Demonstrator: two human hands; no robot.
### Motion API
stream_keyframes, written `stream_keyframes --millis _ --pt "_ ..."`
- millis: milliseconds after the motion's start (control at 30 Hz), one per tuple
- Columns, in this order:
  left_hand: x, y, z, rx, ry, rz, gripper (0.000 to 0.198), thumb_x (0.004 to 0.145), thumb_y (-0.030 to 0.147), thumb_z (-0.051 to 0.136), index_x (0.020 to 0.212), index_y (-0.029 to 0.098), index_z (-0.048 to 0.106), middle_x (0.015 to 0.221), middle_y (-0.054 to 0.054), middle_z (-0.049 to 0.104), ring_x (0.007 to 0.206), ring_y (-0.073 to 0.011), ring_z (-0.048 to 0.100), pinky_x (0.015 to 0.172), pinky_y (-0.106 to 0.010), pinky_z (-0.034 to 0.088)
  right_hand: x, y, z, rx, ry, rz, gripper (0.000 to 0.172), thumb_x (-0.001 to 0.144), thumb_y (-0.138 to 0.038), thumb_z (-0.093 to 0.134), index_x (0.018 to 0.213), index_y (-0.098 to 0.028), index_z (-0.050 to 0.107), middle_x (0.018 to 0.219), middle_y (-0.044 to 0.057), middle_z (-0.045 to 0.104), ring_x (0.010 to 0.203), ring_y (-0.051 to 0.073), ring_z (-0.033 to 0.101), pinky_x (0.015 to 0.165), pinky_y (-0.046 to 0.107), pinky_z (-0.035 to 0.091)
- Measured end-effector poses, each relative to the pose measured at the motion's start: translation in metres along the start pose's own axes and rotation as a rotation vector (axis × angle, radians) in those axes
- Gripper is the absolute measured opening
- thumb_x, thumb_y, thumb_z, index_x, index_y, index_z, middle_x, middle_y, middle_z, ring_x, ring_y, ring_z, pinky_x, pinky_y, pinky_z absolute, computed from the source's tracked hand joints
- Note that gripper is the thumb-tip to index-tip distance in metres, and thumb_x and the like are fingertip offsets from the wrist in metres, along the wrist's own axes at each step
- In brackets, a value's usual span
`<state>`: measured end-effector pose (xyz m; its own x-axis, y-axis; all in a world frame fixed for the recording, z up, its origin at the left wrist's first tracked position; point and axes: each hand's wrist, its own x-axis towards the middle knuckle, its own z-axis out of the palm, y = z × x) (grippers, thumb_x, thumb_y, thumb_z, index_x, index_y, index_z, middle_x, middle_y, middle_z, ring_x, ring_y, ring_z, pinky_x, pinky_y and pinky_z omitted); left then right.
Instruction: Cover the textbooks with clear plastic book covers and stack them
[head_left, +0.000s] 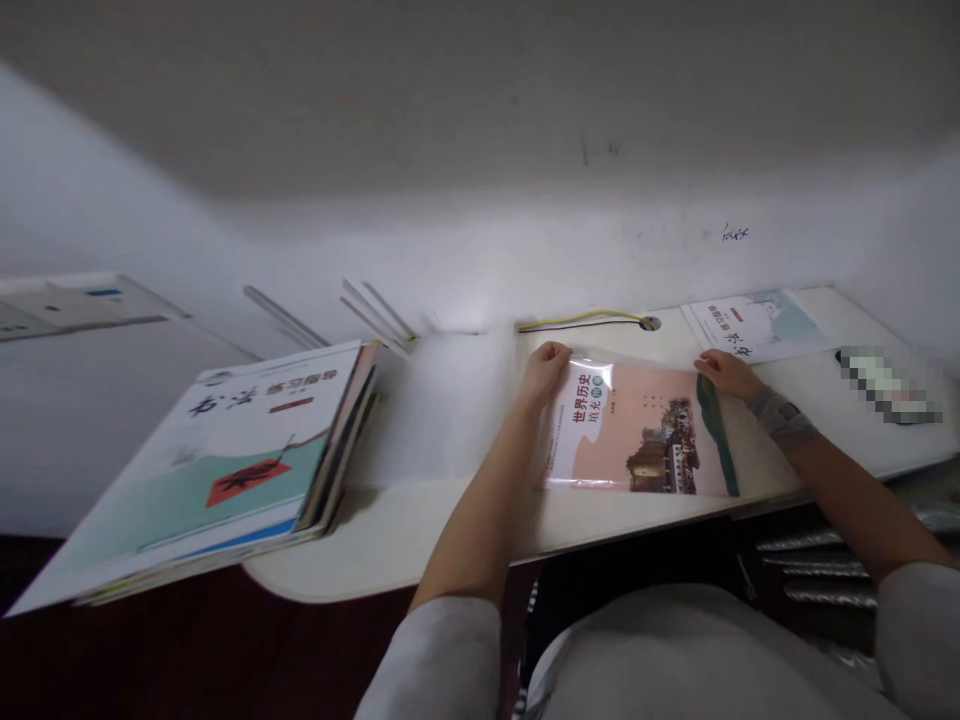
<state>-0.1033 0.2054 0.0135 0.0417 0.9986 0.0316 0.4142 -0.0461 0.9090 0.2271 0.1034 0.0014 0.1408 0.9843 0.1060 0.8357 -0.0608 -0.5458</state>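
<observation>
A pink workbook with a castle picture and Chinese characters lies flat on the white desk. A glossy clear plastic book cover surrounds it and reaches past its right edge. At the upper left corner, my left hand is closed on the plastic cover. My right hand, with a grey band at the wrist, pinches the plastic near the upper right corner. The fingertips of both hands are partly hidden. Left of my left hand lies a pile of translucent plastic sheets.
A stack of books sits at the desk's left end. Behind my right hand is another booklet, and a blurred-out phone-like object lies farther right. A yellow cable runs along the wall into a hole in the desk.
</observation>
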Motion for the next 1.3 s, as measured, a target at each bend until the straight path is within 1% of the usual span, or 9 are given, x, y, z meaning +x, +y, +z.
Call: stream_keyframes --millis 167,367,467,633,833,1000,1100,1200,1300 --pt "0.002 -0.007 0.002 0.117 0.016 0.149 0.018 0.086 0.034 0.040 0.088 0.020 0.051 0.085 0.001 0.060 0.076 -0.0099 0.053 0.072 -0.020 0.042 0.012 -0.005 -0.004 0.014 -0.045 -0.010 0.036 0.084 -0.042 0.050 0.094 -0.011 0.065 0.080 0.010 0.069 0.074 0.021 0.062 0.070 0.032 0.047" --pt "0.007 -0.012 0.004 0.434 -0.019 0.129 0.010 0.084 0.024 0.045 0.084 0.020 0.054 0.082 -0.003 0.063 0.077 -0.0165 0.056 0.071 -0.026 0.040 0.013 -0.007 -0.001 -0.055 -0.019 0.000 0.024 0.082 -0.029 0.051 0.098 -0.014 0.063 0.080 0.005 0.068 0.071 0.016 0.061 0.066 0.027 0.048" --pt "0.004 -0.011 0.007 0.600 -0.035 0.103 0.011 0.083 0.022 0.046 0.085 0.019 0.057 0.090 -0.008 0.065 0.086 -0.0210 0.058 0.073 -0.029 0.040 0.001 -0.010 0.005 -0.201 0.048 0.030 0.018 0.084 -0.024 0.048 0.090 -0.014 0.062 0.085 0.010 0.066 0.082 0.020 0.060 0.073 0.031 0.046" --pt "-0.006 -0.007 0.012 0.809 -0.020 0.100 0.024 0.087 0.018 0.035 0.098 0.015 0.057 0.106 -0.017 0.061 0.100 -0.0286 0.056 0.079 -0.037 0.041 -0.012 -0.025 0.023 -0.450 0.123 0.046 0.023 0.091 -0.021 0.037 0.100 -0.011 0.056 0.101 0.021 0.059 0.095 0.029 0.056 0.073 0.036 0.043" --pt "-0.016 -0.004 0.002 0.949 0.004 0.052 0.031 0.087 0.013 0.033 0.108 0.009 0.055 0.104 -0.023 0.060 0.099 -0.0320 0.058 0.080 -0.040 0.042 0.011 -0.042 0.030 -0.591 0.053 -0.044 0.028 0.091 -0.010 0.029 0.103 -0.011 0.053 0.098 0.020 0.059 0.091 0.026 0.057 0.070 0.032 0.041" --pt "-0.051 0.008 0.007 1.015 0.044 0.196 0.048 0.092 0.025 0.029 0.135 0.007 0.035 0.134 -0.024 0.045 0.127 -0.0326 0.039 0.098 -0.046 0.034 0.025 -0.040 0.030 -0.617 -0.002 -0.131 0.027 0.089 -0.008 0.031 0.104 -0.011 0.053 0.097 0.018 0.060 0.089 0.024 0.057 0.071 0.031 0.040" --pt "-0.087 0.013 0.029 1.052 -0.134 0.383 0.065 0.093 0.047 0.023 0.145 0.008 0.020 0.150 -0.020 0.025 0.139 -0.0327 0.017 0.107 -0.054 0.022 0.029 -0.030 0.028 -0.610 -0.012 -0.148 0.026 0.088 -0.008 0.033 0.104 -0.011 0.053 0.096 0.017 0.060 0.089 0.024 0.057 0.072 0.031 0.040" --pt "-0.115 0.015 0.053 1.054 -0.311 0.441 0.074 0.090 0.060 0.017 0.147 0.013 0.019 0.152 -0.017 0.020 0.140 -0.0360 0.014 0.105 -0.063 0.016 0.032 -0.025 0.020 -0.591 -0.003 -0.138 0.029 0.087 -0.008 0.034 0.108 -0.011 0.053 0.094 0.016 0.062 0.087 0.024 0.058 0.072 0.032 0.041" --pt "-0.124 0.015 0.065 1.055 -0.333 0.450 0.074 0.089 0.063 0.015 0.146 0.016 0.024 0.152 -0.016 0.021 0.139 -0.0381 0.016 0.103 -0.067 0.013 0.024 -0.039 0.018 -0.576 0.039 -0.146 0.035 0.088 -0.012 0.034 0.119 -0.010 0.049 0.109 0.018 0.061 0.101 0.026 0.056 0.082 0.037 0.041"
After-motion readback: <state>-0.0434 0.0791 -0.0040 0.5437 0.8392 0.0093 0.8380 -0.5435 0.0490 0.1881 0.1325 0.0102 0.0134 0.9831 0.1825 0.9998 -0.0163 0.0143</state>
